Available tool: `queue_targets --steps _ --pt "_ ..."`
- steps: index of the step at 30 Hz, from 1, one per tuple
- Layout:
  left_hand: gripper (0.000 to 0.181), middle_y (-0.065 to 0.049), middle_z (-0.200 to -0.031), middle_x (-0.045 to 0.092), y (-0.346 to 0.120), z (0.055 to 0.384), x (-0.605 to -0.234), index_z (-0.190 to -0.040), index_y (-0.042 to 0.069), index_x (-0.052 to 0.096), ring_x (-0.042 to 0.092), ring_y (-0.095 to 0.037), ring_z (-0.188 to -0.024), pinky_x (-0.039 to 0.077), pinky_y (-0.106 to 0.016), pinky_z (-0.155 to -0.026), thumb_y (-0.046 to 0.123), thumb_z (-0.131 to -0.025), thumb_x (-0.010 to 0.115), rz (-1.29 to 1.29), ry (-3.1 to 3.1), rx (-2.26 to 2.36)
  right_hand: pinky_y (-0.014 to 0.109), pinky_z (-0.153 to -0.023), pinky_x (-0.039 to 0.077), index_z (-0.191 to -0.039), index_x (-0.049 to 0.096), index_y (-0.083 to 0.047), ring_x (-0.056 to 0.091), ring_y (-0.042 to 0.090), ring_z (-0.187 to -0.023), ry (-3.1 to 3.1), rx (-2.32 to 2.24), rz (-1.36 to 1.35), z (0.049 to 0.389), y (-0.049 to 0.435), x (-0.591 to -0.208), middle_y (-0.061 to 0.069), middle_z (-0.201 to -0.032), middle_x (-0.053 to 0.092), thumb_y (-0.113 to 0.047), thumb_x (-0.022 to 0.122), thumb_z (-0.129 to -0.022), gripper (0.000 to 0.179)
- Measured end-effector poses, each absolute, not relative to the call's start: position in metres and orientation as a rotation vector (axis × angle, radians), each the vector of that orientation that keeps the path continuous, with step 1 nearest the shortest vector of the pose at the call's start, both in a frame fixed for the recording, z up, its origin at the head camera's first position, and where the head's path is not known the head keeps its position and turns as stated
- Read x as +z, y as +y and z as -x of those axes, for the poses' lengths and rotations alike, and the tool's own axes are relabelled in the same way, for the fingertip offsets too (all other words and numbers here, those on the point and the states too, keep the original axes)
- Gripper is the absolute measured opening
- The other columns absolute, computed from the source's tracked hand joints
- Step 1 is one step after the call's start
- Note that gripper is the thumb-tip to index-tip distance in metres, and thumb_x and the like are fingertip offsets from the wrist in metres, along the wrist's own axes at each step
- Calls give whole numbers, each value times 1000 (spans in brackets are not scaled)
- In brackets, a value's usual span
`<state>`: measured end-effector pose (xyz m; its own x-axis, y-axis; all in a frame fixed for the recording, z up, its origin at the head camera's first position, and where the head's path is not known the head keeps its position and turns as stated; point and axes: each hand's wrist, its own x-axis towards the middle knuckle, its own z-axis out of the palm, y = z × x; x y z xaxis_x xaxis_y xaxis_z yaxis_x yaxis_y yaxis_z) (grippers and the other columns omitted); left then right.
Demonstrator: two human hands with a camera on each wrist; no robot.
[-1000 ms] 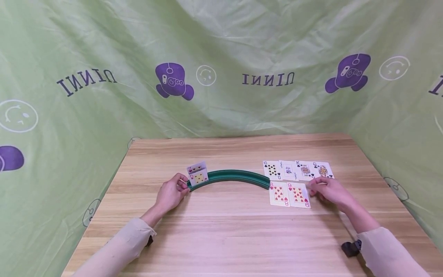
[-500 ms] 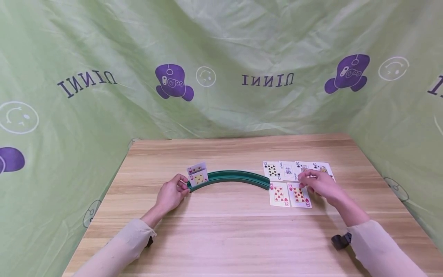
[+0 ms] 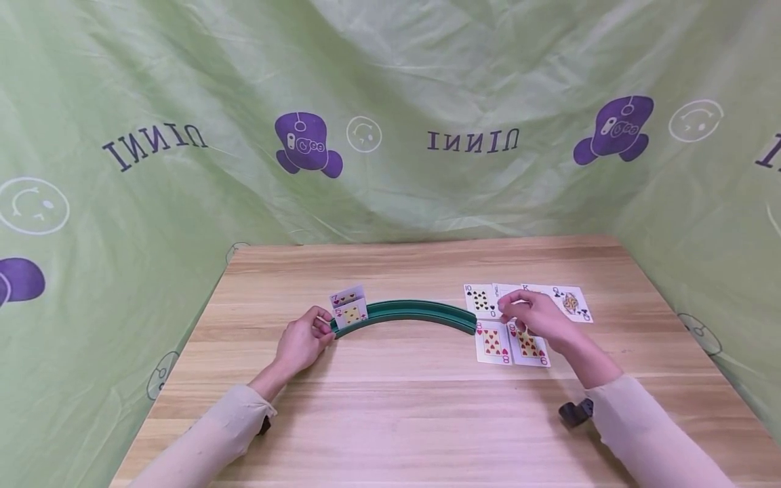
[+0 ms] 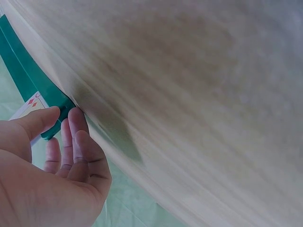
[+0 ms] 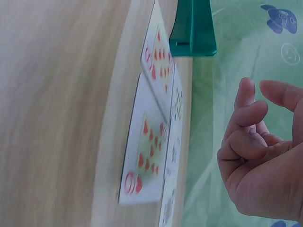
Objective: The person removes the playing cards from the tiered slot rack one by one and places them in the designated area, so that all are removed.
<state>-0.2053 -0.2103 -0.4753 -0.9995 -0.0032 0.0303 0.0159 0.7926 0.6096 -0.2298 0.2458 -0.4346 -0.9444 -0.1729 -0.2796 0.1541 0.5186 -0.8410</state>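
Note:
At the left end of a curved green card holder, my left hand pinches the tip between thumb and fingers. The left wrist view shows the thumb over the holder's end, beside a diamond card. Two cards, a seven of hearts and a five of diamonds, stand upright in that end. My right hand hovers above the face-up cards with nothing in it, thumb and index finger apart, the other fingers loosely bent. Below it lie the eight of hearts and the nine of hearts.
Behind the hearts, a row of black cards runs from the ten of spades to the queen; my right hand partly hides the jack and king. The holder's right end almost meets the eight. A green curtain surrounds the wooden table.
My right hand has moved left, from beside the queen to over the nine of hearts and the king, uncovering the queen. The left hand and holder have stayed put.

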Motion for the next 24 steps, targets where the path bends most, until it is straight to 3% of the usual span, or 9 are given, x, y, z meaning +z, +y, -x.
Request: queue_targets --steps 13,24 --pt "27 -1 -89 72 -211 208 -474 -104 14 62 70 -13 -77 52 -34 -73 9 -83 78 22 -2942 -994 26 -55 38 -125 57 -6 53 14 -68 2408 -1433 60 236 215 -424 12 -104 73 -32 60 -98 37" --pt "27 0 -90 71 -210 206 -474 -105 15 61 70 -12 -78 52 -32 -72 10 -83 77 3 -2962 -1004 23 -53 36 -121 58 -1 53 13 -64 2320 -1570 144 243 188 -431 13 -94 72 -23 61 -98 32"
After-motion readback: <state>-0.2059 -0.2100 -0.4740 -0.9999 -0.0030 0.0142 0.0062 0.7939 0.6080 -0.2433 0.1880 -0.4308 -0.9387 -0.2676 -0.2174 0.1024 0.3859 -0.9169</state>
